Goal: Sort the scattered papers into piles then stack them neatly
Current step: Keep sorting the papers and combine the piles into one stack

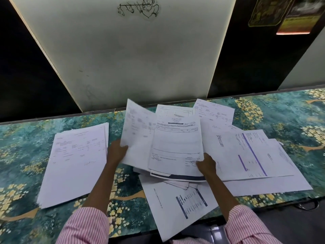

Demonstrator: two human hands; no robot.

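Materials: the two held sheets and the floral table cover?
Sheet in left hand, form in right hand: thin matte office paper; both bend, print ghosts through the first. Table cover: printed cloth or vinyl, teal floral; which, unclear.

A floral tablecloth (281, 117) meets a white panel (123, 59) bearing a drawing (139, 6).

Worktop (281, 117) count
One neat pile (75, 161), one scattered heap (263, 182); left hand (116, 152) holds one faint sheet (137, 124), right hand (207, 164) one signed form (175, 147).
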